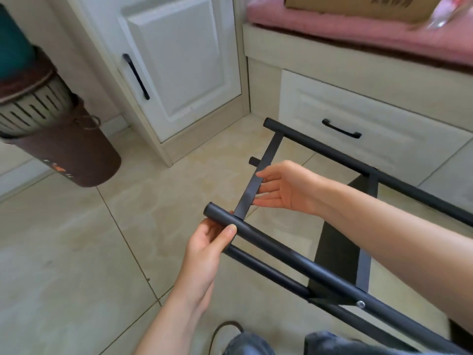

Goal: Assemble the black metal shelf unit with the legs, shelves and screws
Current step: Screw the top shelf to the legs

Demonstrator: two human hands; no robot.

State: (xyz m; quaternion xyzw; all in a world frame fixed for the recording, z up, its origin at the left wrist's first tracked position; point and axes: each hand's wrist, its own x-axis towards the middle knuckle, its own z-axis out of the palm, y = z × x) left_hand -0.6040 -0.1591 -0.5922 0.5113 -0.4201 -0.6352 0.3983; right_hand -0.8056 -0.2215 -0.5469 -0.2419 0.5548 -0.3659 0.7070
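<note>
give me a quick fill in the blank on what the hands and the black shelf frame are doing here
1. The left hand grips the end of a round black ____.
2. The right hand holds the flat ____ joining two legs.
3. A silver ____ shows where the lower shelf meets the near leg.
4. Beside the frame, the white drawer has a ____ handle.

Missing words: leg; crossbar; screw; black

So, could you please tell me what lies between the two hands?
In the head view, only the flat black crossbar spans from the left hand to the right hand.
</note>
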